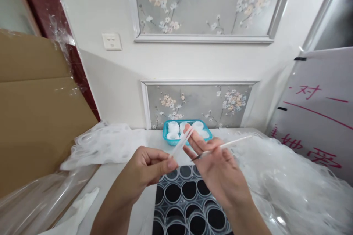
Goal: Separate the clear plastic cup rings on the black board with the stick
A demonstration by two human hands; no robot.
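My left hand (146, 169) is closed in a pinch on the near end of a thin clear plastic strip (180, 144) that slants up and to the right. My right hand (217, 165) is raised beside it with fingers partly stretched, and it holds a slender white stick (234, 141) that points right, with a dark tip near the palm. Both hands hover above a dark tray (187, 200) of round black wells. Behind them stands a blue basket (168, 137) with white round caps inside.
Heaps of clear plastic rings lie at the left (104, 143) and right (289, 180) of the white table. A cardboard sheet (35, 110) leans at the left. A white board with red writing (317, 117) stands at the right. The wall is close behind.
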